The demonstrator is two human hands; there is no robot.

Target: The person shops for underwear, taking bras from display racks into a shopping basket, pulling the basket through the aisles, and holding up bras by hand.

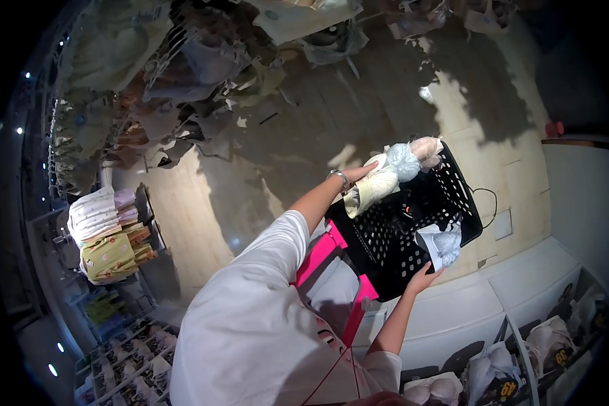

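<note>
My left hand, with a bracelet at the wrist, is closed on the near end of a row of bras at the basket's left side: a cream bra, a pale blue bra and a pink bra. My right hand grips the lower edge of a light blue bra over the basket's right side. Between both hands stands a black perforated basket with bright pink parts on the side near me. Something small and dark lies inside it, too dim to name.
Bras hang on racks at the upper left. Folded printed garments hang on a stand at the left. Along the lower right runs a white ledge, with displayed bras and price tags below it. Pale floor tiles show beyond the basket.
</note>
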